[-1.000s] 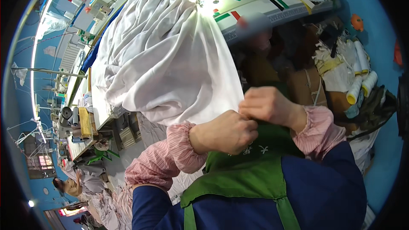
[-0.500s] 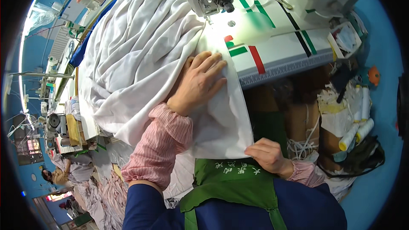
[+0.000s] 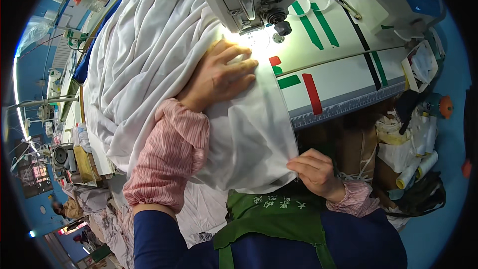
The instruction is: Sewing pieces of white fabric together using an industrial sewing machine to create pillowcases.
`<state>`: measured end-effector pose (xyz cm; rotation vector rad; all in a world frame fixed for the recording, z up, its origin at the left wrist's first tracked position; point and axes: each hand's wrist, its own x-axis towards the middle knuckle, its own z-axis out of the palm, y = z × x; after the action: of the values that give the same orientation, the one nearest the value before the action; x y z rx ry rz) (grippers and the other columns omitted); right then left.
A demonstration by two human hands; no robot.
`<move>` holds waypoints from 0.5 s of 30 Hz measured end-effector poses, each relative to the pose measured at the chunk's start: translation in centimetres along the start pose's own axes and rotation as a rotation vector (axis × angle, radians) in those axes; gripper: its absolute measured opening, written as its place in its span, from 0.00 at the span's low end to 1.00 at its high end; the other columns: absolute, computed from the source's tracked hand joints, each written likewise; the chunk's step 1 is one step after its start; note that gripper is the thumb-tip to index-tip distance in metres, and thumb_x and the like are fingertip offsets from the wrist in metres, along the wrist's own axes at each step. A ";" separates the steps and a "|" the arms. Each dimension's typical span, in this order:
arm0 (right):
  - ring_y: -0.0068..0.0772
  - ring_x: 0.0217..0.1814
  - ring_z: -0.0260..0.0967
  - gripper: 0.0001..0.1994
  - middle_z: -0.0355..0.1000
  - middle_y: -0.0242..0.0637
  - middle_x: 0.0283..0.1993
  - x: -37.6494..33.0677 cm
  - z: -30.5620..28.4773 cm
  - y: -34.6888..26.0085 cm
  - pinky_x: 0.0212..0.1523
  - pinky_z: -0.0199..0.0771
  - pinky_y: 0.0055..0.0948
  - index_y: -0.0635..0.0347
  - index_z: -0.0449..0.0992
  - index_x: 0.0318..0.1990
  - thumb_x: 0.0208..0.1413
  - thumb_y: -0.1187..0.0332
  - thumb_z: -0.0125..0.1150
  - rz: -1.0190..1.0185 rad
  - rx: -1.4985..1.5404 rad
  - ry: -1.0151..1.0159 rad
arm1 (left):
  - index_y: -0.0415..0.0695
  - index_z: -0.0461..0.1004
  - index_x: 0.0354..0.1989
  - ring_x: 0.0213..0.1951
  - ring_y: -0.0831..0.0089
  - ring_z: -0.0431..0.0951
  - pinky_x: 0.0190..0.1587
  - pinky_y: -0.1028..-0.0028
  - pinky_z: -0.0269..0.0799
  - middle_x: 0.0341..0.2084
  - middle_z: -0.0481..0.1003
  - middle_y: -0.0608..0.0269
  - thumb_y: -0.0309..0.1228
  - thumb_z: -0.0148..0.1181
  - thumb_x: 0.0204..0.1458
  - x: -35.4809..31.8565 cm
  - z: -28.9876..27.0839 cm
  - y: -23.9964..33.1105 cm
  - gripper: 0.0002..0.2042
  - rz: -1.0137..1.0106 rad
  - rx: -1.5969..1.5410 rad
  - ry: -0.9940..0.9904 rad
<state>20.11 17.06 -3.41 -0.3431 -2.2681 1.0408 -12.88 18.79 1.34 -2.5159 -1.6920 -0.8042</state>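
A big heap of white cloth [image 3: 149,65] lies over the sewing table and hangs off its near edge. My left hand [image 3: 219,74] rests flat on the cloth with fingers spread, just in front of the needle of the white sewing machine [image 3: 259,0]. Below the table edge, my right hand [image 3: 316,172] pinches the cloth's lower corner between thumb and fingers. The lit white machine bed [image 3: 343,69] carries green, red and black tape marks.
A green apron [image 3: 269,219] covers my front. White thread cones [image 3: 416,167] and clutter sit low at the right. Another sewing station [image 3: 62,154] with piled fabric stands at the far left, and a person sits at the lower left.
A second ago both hands held the cloth together at my chest. The left hand then moved up onto the cloth and has slid closer to the needle; the right stays low on the corner.
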 end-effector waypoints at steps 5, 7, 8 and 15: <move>0.38 0.32 0.74 0.18 0.78 0.39 0.35 2.4 0.2 0.7 0.30 0.76 0.30 0.64 0.80 0.35 0.30 0.88 0.63 -0.019 0.021 0.031 | 0.47 0.81 0.40 0.46 0.56 0.74 0.52 0.60 0.69 0.43 0.76 0.55 0.30 0.68 0.44 0.7 -0.2 -2.8 0.13 0.006 -0.091 0.046; 0.38 0.32 0.74 0.19 0.78 0.38 0.35 3.6 0.2 0.9 0.30 0.76 0.30 0.64 0.80 0.35 0.28 0.88 0.62 -0.030 -0.003 0.065 | 0.45 0.81 0.40 0.47 0.56 0.73 0.53 0.61 0.68 0.42 0.76 0.54 0.30 0.67 0.45 0.9 -0.5 -3.7 0.12 -0.052 -0.050 -0.027; 0.38 0.32 0.74 0.19 0.78 0.38 0.35 4.1 0.1 1.0 0.30 0.76 0.29 0.64 0.80 0.35 0.28 0.87 0.62 -0.030 -0.015 0.063 | 0.45 0.81 0.41 0.48 0.55 0.73 0.54 0.62 0.67 0.42 0.76 0.54 0.30 0.67 0.46 1.0 -0.7 -4.2 0.12 -0.069 -0.019 -0.050; 0.37 0.31 0.73 0.19 0.78 0.37 0.35 8.1 -0.1 0.5 0.30 0.76 0.29 0.63 0.80 0.35 0.28 0.87 0.62 -0.049 -0.095 0.097 | 0.41 0.80 0.34 0.47 0.54 0.73 0.54 0.63 0.66 0.37 0.76 0.55 0.31 0.66 0.46 2.0 -1.1 -9.4 0.09 -0.055 0.005 -0.064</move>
<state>13.81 21.21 -0.31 -0.3673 -2.2317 0.8744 -20.91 24.09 0.58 -2.5286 -1.7874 -0.7287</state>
